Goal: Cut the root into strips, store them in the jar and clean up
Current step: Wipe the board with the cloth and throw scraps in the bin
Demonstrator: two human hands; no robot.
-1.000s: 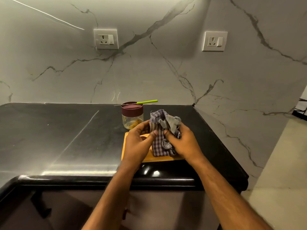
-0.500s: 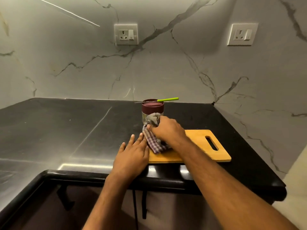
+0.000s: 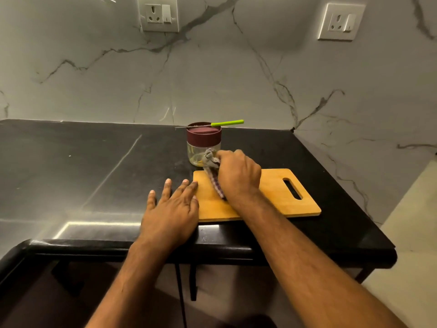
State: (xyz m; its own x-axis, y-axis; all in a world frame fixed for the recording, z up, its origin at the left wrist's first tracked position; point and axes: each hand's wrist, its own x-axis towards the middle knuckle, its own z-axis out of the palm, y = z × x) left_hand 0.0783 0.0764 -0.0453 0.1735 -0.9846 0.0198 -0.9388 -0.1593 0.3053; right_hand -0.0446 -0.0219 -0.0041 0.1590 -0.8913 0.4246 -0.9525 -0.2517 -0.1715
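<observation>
A wooden cutting board with a handle slot lies on the black counter. My right hand presses a bunched checked cloth onto the board's far left part. My left hand lies flat with fingers spread on the counter, its fingertips touching the board's left edge. Behind the board stands a clear jar with a maroon lid and yellowish strips at the bottom. A green-handled knife rests across the lid.
Marble walls meet at the counter's back right corner, with two sockets high up. The counter's front edge runs below my wrists and its right end drops to a pale floor.
Both hands held the cloth above the board a second ago. My left hand let go and went flat on the counter. My right hand pushed the cloth down and moved it across the board.
</observation>
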